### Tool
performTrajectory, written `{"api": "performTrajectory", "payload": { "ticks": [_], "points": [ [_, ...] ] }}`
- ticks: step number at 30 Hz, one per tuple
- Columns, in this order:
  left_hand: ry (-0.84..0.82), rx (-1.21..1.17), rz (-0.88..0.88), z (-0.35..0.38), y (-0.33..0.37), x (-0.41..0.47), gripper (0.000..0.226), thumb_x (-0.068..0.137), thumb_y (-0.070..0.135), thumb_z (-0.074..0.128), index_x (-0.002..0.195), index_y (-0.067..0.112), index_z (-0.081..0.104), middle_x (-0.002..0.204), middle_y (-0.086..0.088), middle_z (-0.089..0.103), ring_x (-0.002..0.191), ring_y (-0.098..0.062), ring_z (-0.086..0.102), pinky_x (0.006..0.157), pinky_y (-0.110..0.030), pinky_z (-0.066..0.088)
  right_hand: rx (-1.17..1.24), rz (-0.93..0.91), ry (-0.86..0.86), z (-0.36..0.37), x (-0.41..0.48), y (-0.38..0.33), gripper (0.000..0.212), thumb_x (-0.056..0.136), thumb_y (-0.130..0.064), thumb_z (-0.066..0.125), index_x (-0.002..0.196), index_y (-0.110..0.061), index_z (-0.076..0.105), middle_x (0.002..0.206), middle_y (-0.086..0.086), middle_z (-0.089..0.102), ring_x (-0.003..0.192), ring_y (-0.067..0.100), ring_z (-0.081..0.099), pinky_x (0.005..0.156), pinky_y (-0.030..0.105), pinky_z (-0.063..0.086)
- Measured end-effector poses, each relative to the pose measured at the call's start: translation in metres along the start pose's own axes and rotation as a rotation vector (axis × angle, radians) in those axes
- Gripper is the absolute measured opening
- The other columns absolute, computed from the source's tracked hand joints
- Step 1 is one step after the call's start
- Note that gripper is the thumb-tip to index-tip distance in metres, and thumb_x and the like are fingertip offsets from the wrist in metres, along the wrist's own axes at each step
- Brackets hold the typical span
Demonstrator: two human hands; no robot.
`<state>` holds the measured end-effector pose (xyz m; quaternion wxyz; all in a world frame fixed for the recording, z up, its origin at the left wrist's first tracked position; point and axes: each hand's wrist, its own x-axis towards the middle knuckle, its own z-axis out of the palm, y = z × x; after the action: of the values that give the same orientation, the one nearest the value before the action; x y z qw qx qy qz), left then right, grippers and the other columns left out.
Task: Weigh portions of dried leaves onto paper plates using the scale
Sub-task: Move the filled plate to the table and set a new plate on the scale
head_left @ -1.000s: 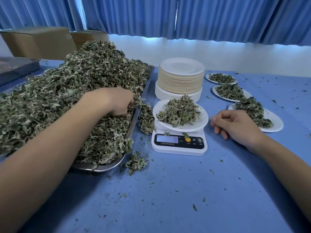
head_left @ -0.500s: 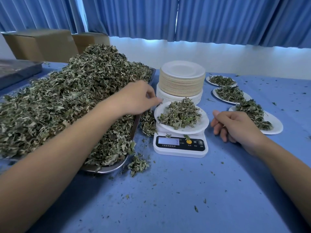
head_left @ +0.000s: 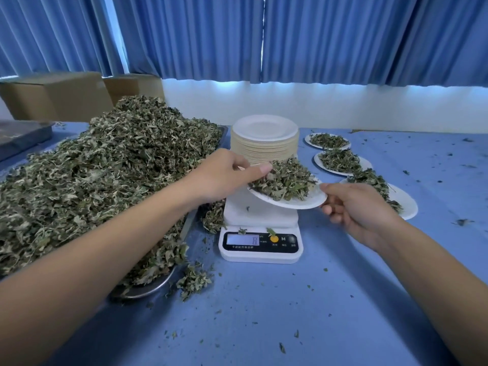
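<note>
Left hand (head_left: pixel 224 178) and right hand (head_left: pixel 353 204) pinch opposite rims of the loaded plate (head_left: pixel 303 204) above the scale (head_left: pixel 260 245), likely steadying its leaves (head_left: pixel 285 180).

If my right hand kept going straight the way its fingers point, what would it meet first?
The paper plate that the right hand holds by its rim; beyond it, probably the left hand at the opposite rim, though depth is unclear.

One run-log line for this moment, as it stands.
paper plate: leaf-loaded, tilted, raised above digital scale | left hand: grips its left rim | right hand: grips its right rim
</note>
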<state>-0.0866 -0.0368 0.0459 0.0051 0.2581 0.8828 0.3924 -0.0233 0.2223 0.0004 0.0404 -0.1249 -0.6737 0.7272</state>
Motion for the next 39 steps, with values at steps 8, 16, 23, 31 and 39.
{"api": "performTrajectory", "payload": {
  "ticks": [8,16,23,31,39],
  "points": [
    [-0.023,-0.019,-0.038,0.048,0.043,0.061,0.082,0.068,0.070,0.078,0.123,0.012,0.062,0.115,-0.008,0.065,0.107,-0.019,0.060,0.085,-0.030,0.040,0.121,-0.043,0.269,-0.047,0.015,-0.030,0.018,0.096,-0.004,0.063,0.078,-0.004,0.059,0.046,0.002,0.049,0.038,0.012,0.049,0.036,0.021,0.036],
    [-0.019,-0.045,-0.027,0.113,0.102,0.170,0.065,0.091,0.072,0.050,0.056,0.018,0.041,0.057,0.011,0.029,0.052,-0.010,0.027,0.065,-0.030,0.022,-0.057,-0.092,0.459,-0.138,0.075,-0.063,0.014,0.098,-0.004,0.062,0.085,0.003,0.063,0.056,0.008,0.051,0.037,0.013,0.054,0.036,0.023,0.037],
    [-0.057,-0.010,-0.070,0.178,0.116,0.290,0.070,0.107,0.050,0.032,0.090,-0.011,0.061,0.066,-0.019,0.051,0.063,-0.030,0.055,0.074,-0.036,0.042,-0.103,-0.055,0.649,-0.203,0.177,-0.040,0.017,0.099,-0.005,0.061,0.091,0.008,0.068,0.045,0.011,0.056,0.043,0.022,0.042,0.042,0.027,0.034],
    [-0.035,0.295,-0.062,0.202,0.087,0.399,0.043,0.101,0.001,0.037,0.142,0.002,0.046,0.140,-0.019,0.053,0.112,-0.036,0.057,0.086,-0.041,0.050,-0.044,0.038,0.839,-0.234,0.282,-0.028,0.008,0.097,0.004,0.051,0.093,0.004,0.058,0.059,0.019,0.062,0.023,0.016,0.042,0.031,0.019,0.034],
    [-0.343,0.405,0.104,0.226,0.067,0.434,0.074,0.093,0.024,0.062,0.158,0.027,0.026,0.164,-0.001,0.027,0.142,-0.026,0.040,0.097,-0.032,0.038,-0.164,0.031,0.917,-0.233,0.329,-0.029,0.029,0.097,0.008,0.047,0.072,-0.008,0.042,0.077,0.020,0.063,0.026,0.019,0.054,0.036,0.029,0.050]
  ]
}}
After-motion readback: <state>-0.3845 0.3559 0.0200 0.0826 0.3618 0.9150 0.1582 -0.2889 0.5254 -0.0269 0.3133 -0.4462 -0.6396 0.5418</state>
